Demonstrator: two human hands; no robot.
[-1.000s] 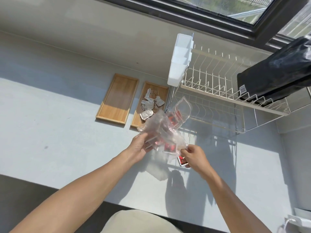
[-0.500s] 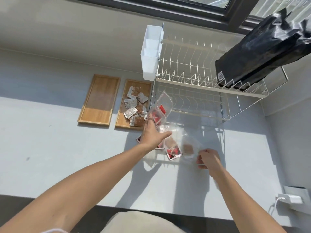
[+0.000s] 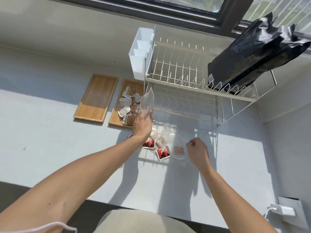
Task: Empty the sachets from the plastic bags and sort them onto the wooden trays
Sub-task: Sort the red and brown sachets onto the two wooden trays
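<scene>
From the head view, the clear plastic bag (image 3: 148, 102) that both hands held over the bench a second ago is now in the left hand (image 3: 142, 126) alone, gripped and lifted toward the right-hand wooden tray (image 3: 117, 113); red sachets (image 3: 162, 153) have dropped out onto the bench, so that bag looks nearly emptied and sorting comes next. The right hand (image 3: 197, 153) has let go and hovers with loosely curled fingers, apparently holding nothing, just beside a second clear bag (image 3: 170, 137) lying flat. The red sachets lie between the two hands, in front of the dish rack (image 3: 185, 84). Silver sachets (image 3: 126, 105) already fill the right tray; the left wooden tray (image 3: 96, 98) holds none.
</scene>
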